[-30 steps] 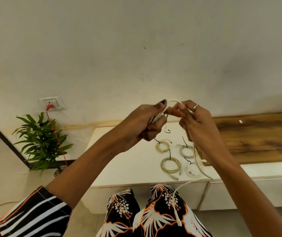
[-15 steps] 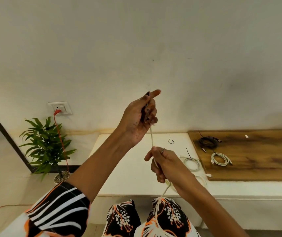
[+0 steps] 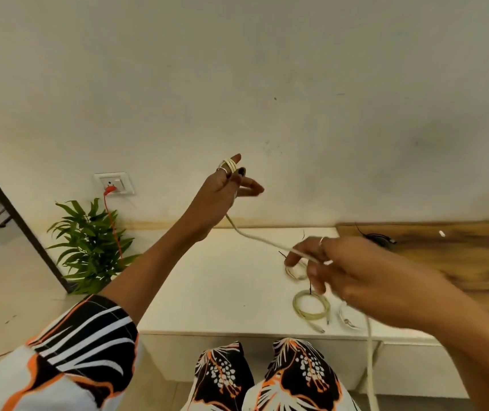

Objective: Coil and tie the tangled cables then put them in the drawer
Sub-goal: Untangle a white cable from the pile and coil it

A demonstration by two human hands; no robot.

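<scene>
Nearest the camera, at 6 o'clock, the person's lap shows black, white and orange patterned cloth, and a sleeve of the same cloth fills 8 o'clock. The right hand is at 3 o'clock, blurred, with a ring on one finger; its fingers are loosely curled around a cream cable, which passes through them. From this hand the cable drops down past the front edge of the counter toward 5 o'clock, and the other way it runs taut up toward 11 o'clock to the left hand. The left hand is raised above the counter's back edge at centre; several turns of the cable are wound around its upright fingers, and the thumb and the other fingers close on the strand below the turns. On the white counter under the right hand lie coiled cables: one greenish coil at 4 o'clock, a smaller coil just beyond it, partly hidden by the right fingers, and a white one beside it, mostly hidden by the wrist. Farther, at 2 o'clock, a wooden board carries a black cable. At 9 o'clock a plant stands on the floor, and above it a wall socket holds an orange plug. No writing or brand is legible anywhere.
</scene>
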